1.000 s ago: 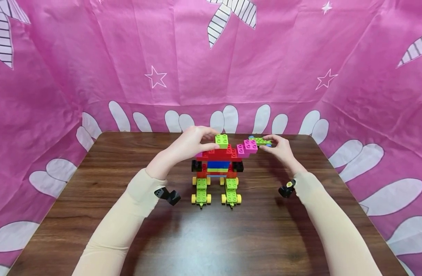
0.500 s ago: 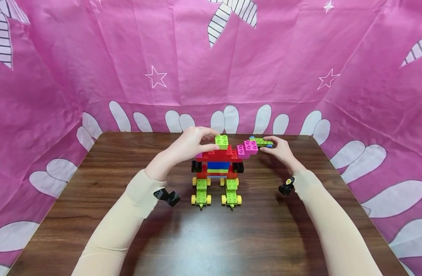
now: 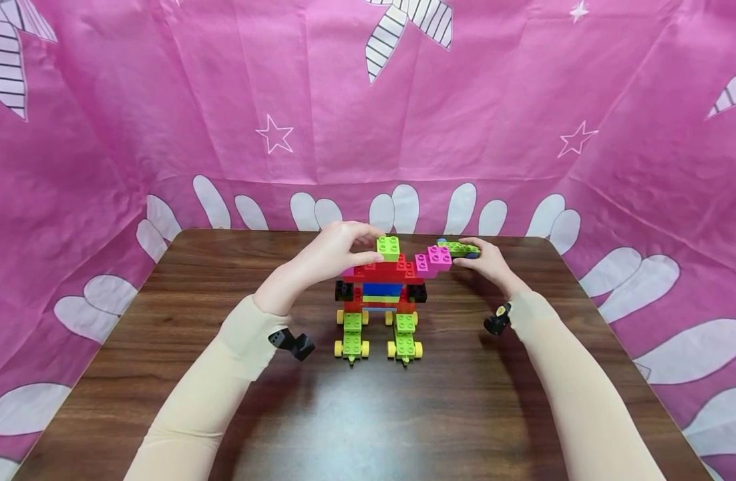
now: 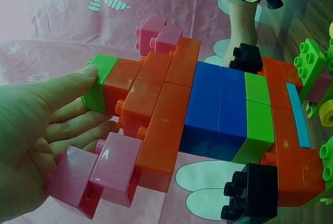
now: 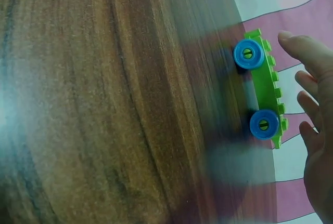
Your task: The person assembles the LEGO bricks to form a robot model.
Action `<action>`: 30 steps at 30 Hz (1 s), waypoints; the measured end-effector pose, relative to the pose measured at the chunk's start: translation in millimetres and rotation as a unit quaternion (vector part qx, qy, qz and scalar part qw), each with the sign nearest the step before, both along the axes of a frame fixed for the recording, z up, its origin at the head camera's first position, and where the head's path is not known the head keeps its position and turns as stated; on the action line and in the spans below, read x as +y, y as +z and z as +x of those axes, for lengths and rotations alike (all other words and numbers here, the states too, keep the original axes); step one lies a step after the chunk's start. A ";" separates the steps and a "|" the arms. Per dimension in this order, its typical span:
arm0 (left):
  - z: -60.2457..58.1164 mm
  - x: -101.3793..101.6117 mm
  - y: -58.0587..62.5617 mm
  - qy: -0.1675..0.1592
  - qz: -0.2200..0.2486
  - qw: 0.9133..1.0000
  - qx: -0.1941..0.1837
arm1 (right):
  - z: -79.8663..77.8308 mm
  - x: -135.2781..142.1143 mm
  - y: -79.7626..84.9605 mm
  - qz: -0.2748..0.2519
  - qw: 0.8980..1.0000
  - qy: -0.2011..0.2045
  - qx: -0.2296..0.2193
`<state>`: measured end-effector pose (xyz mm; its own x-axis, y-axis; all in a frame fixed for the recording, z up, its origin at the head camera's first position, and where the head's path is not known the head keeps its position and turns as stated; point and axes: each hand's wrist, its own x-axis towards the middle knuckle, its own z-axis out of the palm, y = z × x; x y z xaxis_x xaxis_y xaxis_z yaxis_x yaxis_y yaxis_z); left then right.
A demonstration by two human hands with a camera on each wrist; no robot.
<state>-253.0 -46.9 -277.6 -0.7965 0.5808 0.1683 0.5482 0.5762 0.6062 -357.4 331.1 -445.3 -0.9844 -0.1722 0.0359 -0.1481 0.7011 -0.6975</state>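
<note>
A toy brick robot stands upright mid-table, with a red body, pink arms and yellow-wheeled green feet. My left hand pinches the light green brick that forms its head. In the left wrist view the thumb presses one side of this green brick, with fingers behind. To the robot's right is a green toy car base with blue wheels, its studs facing up. My right hand is over its right end, the fingers loosely spread and apart from it in the right wrist view.
Black bricks jut out from the robot's sides. The brown wooden table ends at a pink patterned cloth behind and at both sides. A small black camera sits on the right wrist.
The head view has shifted very slightly. My left hand stays on the green brick, and my right hand stays by the car base with hardly any movement.
</note>
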 end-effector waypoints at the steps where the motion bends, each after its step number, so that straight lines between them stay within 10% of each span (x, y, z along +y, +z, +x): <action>1: -0.1 0.2 0.1 0.000 -0.001 1.000 0.000 | -0.5 -0.1 -0.8 -0.002 1.000 0.001 -0.001; 30: -1.1 0.1 -2.7 0.000 0.006 1.000 0.008 | -8.5 3.6 -5.3 0.055 0.998 0.012 -0.031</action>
